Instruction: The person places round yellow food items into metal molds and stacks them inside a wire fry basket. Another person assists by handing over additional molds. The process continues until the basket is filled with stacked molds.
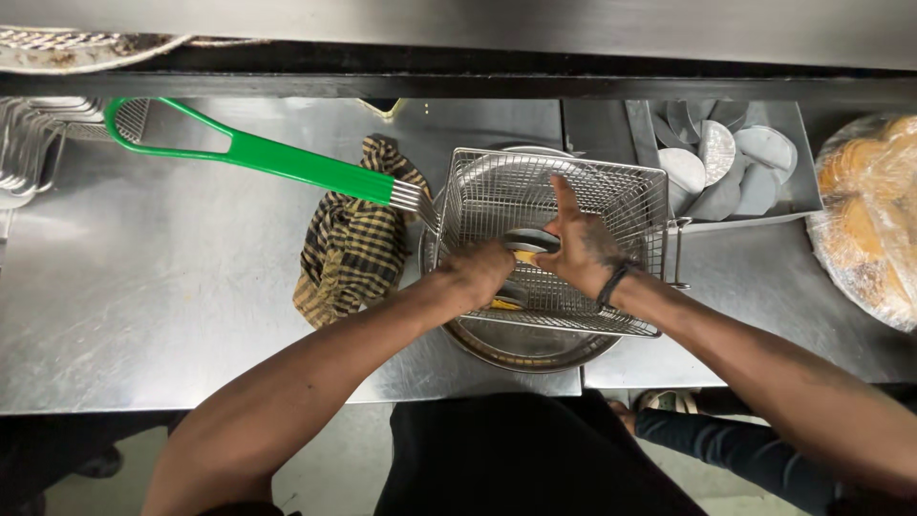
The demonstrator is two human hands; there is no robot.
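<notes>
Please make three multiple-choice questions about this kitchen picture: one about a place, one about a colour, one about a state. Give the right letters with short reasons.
1. Where does the square wire fry basket sit?
A. on the round steel bowl
B. on the floor
C. inside the steel tray of metal discs

2. What colour is the basket's long plastic handle?
A. red
B. green
C. blue

3. What are the left hand and right hand doing?
A. resting on the checked cloth
B. hanging at the sides
C. reaching inside the basket

Answers: 1 A, the bowl's rim shows beneath the basket. 2 B, it is bright green. 3 C, both hands are within the wire walls.
</notes>
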